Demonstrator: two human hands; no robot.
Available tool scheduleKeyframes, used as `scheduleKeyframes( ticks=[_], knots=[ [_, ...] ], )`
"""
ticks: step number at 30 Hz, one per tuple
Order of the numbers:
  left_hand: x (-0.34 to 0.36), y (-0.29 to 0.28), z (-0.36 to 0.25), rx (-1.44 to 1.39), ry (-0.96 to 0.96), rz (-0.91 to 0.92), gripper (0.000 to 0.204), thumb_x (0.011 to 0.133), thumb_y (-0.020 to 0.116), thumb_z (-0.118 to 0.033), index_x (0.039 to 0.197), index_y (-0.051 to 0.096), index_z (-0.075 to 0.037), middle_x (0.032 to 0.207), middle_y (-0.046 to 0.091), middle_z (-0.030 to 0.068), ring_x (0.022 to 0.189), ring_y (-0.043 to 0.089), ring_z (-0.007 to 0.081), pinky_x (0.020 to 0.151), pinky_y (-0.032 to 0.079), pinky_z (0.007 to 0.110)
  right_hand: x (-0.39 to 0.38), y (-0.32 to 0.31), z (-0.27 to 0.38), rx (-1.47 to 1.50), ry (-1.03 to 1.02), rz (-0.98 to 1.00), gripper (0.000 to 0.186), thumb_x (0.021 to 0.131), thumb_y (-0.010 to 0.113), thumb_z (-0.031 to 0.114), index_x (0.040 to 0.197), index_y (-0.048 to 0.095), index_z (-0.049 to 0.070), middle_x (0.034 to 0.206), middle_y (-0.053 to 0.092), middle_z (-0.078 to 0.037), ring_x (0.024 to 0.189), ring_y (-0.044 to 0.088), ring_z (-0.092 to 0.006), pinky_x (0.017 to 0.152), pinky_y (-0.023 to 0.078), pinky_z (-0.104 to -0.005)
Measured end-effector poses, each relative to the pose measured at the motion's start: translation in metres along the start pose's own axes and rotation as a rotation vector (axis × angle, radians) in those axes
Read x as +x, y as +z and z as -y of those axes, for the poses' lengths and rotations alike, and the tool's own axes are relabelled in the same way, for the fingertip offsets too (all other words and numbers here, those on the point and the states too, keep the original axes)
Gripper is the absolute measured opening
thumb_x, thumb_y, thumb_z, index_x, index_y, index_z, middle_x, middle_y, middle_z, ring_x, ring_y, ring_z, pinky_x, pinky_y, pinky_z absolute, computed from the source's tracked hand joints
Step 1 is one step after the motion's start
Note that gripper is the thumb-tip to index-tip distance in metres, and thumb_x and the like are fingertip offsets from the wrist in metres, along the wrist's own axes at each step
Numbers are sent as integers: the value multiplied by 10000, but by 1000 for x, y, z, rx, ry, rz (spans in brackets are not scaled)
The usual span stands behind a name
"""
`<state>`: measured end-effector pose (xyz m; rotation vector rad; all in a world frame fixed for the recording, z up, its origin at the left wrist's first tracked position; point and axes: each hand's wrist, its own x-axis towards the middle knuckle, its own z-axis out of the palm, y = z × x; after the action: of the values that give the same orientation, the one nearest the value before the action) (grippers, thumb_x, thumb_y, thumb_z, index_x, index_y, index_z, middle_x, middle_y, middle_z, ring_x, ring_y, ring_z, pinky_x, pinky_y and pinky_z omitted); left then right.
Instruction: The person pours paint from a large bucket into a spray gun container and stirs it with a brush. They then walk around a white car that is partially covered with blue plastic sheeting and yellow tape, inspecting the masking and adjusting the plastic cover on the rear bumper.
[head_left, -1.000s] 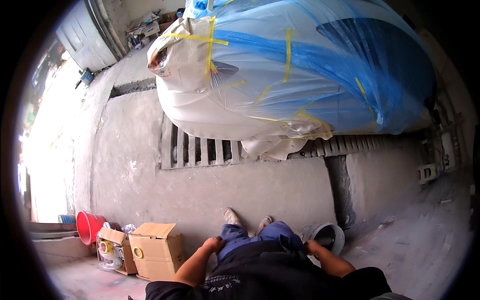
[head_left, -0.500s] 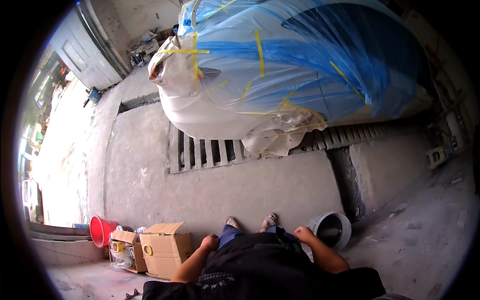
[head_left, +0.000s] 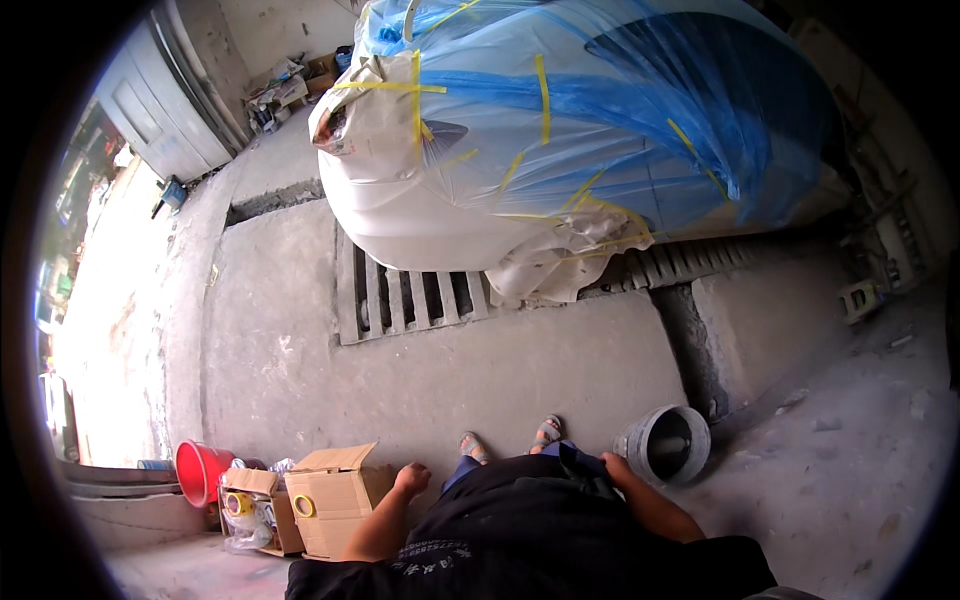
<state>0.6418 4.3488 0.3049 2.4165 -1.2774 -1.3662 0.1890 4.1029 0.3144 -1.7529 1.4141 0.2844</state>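
Observation:
My left hand point(head_left: 412, 478) hangs beside my left thigh with its fingers curled in, and nothing shows in it. The cardboard box point(head_left: 335, 505) stands just to its left, apart from it. At my right hip is my right hand point(head_left: 612, 464), beside a grey bucket point(head_left: 622, 440) that lies tipped with its mouth toward me. The fingers of that hand are mostly hidden against my trousers. Ahead of me stands a white car point(head_left: 370, 215), covered in blue plastic film point(head_left: 590, 130) and masking paper point(head_left: 380, 110), held with yellow tape point(head_left: 545, 100).
A slatted floor grate point(head_left: 410, 305) runs along the car's near side, and a narrow channel point(head_left: 690, 350) cuts the concrete at right. To my left are a red bucket point(head_left: 200, 472) and an open carton point(head_left: 262, 510) with tape rolls. A door point(head_left: 160, 105) stands at far left.
The view has shifted slightly, so the car appears a little higher. My right hand has drawn closer to my hip, and my left hand has lowered slightly beside my leg.

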Motion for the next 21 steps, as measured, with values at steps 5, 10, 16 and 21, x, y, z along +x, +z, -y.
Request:
scheduleKeyframes(
  ticks=[5, 10, 16, 21],
  knots=[
    [2, 24, 45, 59, 0, 53, 351, 789, 458, -275, 953, 653, -34, 1065, 590, 195, 1008, 550, 340, 885, 434, 402, -5, -16, 48, -20, 205, -70, 357, 659, 719, 342, 816, 635, 33, 726, 641, -131, 659, 614, -218, 587, 474, -352],
    [17, 26, 49, 256, 238, 53, 333, 790, 448, -247, 944, 652, -33, 1042, 602, 188, 1006, 552, 350, 897, 434, 393, -21, -20, 63, 42, 275, 32, 378, 718, 652, 387, 669, 626, 13, 683, 630, -162, 628, 613, -270, 599, 466, -363],
    [27, 8, 8, 60, 99, 105, 318, 791, 450, -225, 967, 648, -48, 1070, 593, 174, 1030, 547, 337, 906, 435, 376, -16, 0, 19, 99, 227, 53, 443, 768, 592, 418, 694, 630, -17, 706, 617, -217, 668, 615, -334, 634, 462, -398],
    [26, 1, -5, -231, -186, 128, 326, 804, 459, -245, 1011, 642, -73, 1137, 569, 149, 1070, 529, 310, 925, 422, 357, -4, 8, 3, 3, 85, -191, 404, 792, 553, 358, 732, 628, -34, 731, 609, -243, 698, 615, -353, 653, 459, -421]
  ],
)
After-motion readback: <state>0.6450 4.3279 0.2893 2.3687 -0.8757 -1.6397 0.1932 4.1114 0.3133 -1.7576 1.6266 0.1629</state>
